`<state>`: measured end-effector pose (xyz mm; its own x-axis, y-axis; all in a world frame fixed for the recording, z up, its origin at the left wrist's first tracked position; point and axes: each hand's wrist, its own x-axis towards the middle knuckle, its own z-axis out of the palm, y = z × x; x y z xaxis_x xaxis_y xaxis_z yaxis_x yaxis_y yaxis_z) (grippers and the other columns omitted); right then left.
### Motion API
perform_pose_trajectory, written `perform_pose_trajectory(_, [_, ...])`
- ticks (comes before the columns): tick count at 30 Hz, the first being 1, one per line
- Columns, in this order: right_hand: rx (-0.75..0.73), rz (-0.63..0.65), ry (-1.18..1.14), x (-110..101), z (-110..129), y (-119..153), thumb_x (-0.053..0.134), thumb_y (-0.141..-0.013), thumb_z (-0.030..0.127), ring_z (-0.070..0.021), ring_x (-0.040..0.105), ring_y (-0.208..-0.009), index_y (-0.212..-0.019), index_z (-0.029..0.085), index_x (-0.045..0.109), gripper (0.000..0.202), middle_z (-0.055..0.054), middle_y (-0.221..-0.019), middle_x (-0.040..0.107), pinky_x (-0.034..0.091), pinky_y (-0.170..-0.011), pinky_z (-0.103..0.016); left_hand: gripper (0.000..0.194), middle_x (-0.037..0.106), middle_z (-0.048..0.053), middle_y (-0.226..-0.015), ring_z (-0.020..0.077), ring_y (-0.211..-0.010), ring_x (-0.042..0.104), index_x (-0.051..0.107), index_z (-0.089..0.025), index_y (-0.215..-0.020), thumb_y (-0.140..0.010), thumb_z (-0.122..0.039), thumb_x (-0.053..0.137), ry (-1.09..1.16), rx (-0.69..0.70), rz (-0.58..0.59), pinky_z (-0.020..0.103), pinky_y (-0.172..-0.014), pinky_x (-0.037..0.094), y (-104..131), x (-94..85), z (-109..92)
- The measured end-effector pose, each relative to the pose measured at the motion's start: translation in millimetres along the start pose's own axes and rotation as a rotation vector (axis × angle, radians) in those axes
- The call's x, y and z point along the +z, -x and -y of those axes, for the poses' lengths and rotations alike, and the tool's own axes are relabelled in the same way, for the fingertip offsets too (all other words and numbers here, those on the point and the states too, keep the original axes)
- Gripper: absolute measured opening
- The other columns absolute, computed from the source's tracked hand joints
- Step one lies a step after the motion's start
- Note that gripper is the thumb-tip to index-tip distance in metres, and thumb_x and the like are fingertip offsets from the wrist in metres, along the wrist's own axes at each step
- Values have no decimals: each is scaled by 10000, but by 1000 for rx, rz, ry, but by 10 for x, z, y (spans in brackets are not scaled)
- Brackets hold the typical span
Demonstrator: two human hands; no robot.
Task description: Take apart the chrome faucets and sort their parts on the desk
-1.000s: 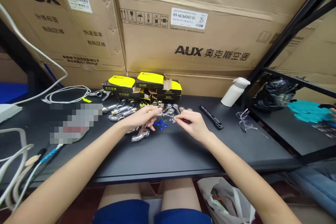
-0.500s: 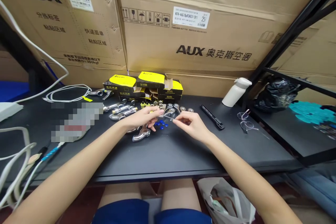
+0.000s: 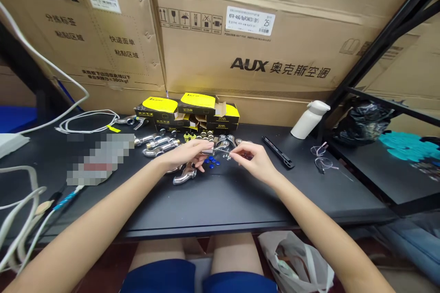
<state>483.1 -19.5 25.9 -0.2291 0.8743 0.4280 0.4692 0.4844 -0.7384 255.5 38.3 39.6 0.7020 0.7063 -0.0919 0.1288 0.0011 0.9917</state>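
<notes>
My left hand (image 3: 193, 152) is closed around a chrome faucet part (image 3: 208, 151), whose rounded metal end shows past the fingertips. Between the thumb and forefinger of my right hand (image 3: 252, 159) is a thin metal rod (image 3: 222, 150), pointing left to that part. Its tip meets the part or lies close to it; I cannot tell which. Below the rod are several blue caps (image 3: 212, 161) and small silver screws (image 3: 227, 157). Chrome faucet handles (image 3: 223, 143) lie just behind. A curved chrome pipe fitting (image 3: 184, 175) rests on the table under my left hand.
Yellow and black boxes (image 3: 198, 100) are stacked at the back, before a large carton (image 3: 206, 64). More chrome fittings (image 3: 158, 147) lie left of my hands. On the right are a black utility knife (image 3: 277, 152), a white bottle (image 3: 307, 123) and glasses (image 3: 322, 158).
My right hand has shifted slightly right with the rod, and more of the small screws beneath it are now visible. My left hand stays in place with the faucet part.
</notes>
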Motion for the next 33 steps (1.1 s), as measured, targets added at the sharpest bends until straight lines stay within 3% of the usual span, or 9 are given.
perform_pose_trajectory(3, [33,-1,-21,-35,-20,-13,595,-833,424,-153,545,-620,-788,175,672,264,-49,-745,610,468,-579,-285,354,443,-33,-569,100,-483,444,480,-175,-670,-813,-490,555,92,-37,-31,326,-575,552,-15,-27,-15])
perform_pose_trajectory(7, [70,29,-14,-92,-51,-32,592,-836,387,-136,542,-605,-782,161,653,240,-31,-717,611,449,-575,-266,301,566,21,-772,122,-618,556,553,-167,-869,-816,-463,570,250,-14,-129,298,-593,546,-35,-72,-18])
perform_pose_trajectory(9, [77,106,27,-119,-61,-37,596,-831,356,-131,538,-599,-772,157,656,216,-23,-689,612,438,-576,-259,308,580,36,-849,118,-635,566,561,-164,-898,-820,-462,566,289,26,-181,270,-567,535,-38,-90,-20])
perform_pose_trajectory(13, [79,355,127,-173,-80,-26,611,-803,291,-136,560,-625,-732,152,673,168,-24,-688,650,435,-601,-252,296,568,28,-800,109,-610,549,540,-163,-846,-827,-458,558,364,61,-247,237,-526,515,-29,-109,-44])
perform_pose_trajectory(18, [138,462,212,-248,-148,-6,608,-778,232,-134,569,-593,-723,143,686,131,-24,-654,655,422,-556,-237,250,567,20,-767,114,-603,553,502,-180,-823,-833,-423,560,408,81,-258,235,-521,512,-17,-115,-64])
perform_pose_trajectory(23, [110,469,255,-227,-162,-8,648,-758,204,-133,573,-602,-756,149,682,65,-17,-668,643,437,-565,-234,241,565,21,-749,111,-587,549,505,-177,-816,-827,-410,564,395,79,-246,232,-513,513,-30,-105,-54])
perform_pose_trajectory(28, [-142,321,345,-3,-96,-13,642,-823,262,-170,569,-800,-931,166,665,146,-58,-862,627,467,-726,-282,260,566,25,-764,115,-604,553,523,-173,-826,-826,-430,562,377,72,-258,239,-525,519,-41,-107,-39])
perform_pose_trajectory(33, [-202,355,399,146,-111,-18,548,-887,194,-173,560,-817,-836,162,639,109,-61,-837,621,462,-773,-303,284,559,24,-762,120,-620,554,529,-172,-821,-828,-454,560,366,73,-254,236,-524,514,-46,-113,-22])
